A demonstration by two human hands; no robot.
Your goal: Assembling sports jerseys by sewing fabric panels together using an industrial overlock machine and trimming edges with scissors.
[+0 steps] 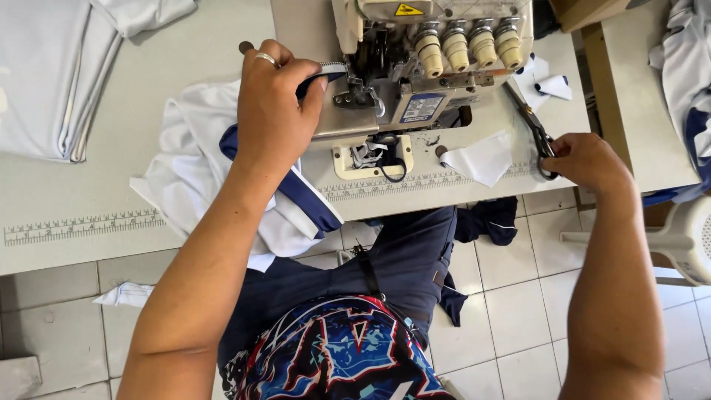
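Note:
My left hand point(275, 104), a ring on one finger, presses a white garment with a navy blue band point(194, 164) against the bed of an overlock sewing machine point(415, 67), fingertips pinching the band just left of the presser foot. My right hand point(585, 159) rests at the table's right edge with its fingers closed around the handles of black scissors point(532, 127), whose blades point up toward the machine. The garment drapes over the table's front edge toward my lap.
A small white fabric scrap point(483, 159) lies between the machine and the scissors. Folded white cloth point(52, 74) is stacked at far left. A second table point(637, 96) with white and blue fabric stands at right, a white plastic stool point(678, 237) below. Fabric scraps lie on the tiled floor.

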